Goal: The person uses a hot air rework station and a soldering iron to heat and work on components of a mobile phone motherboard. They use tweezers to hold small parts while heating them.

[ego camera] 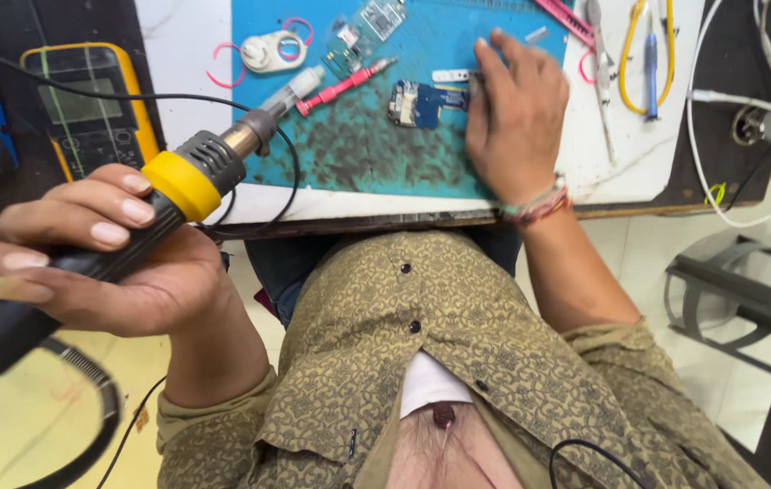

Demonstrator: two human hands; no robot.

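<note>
The left hand (114,263) has its fingers (118,210) curled tight round the black grip of a hot-air gun (182,181), whose yellow collar and metal nozzle point up toward the blue mat (358,154) on the worktop (621,163). The right hand (517,118) lies palm down on the mat's right side, fingers spread and holding nothing, its fingertips touching a small blue circuit board (417,101) near the mat's middle. A red-handled tool (342,88) and a syringe (299,89) lie just left of the board on the mat. A yellow multimeter (86,109) sits left of the mat. Tweezers (601,54) lie right of the mat.
</note>
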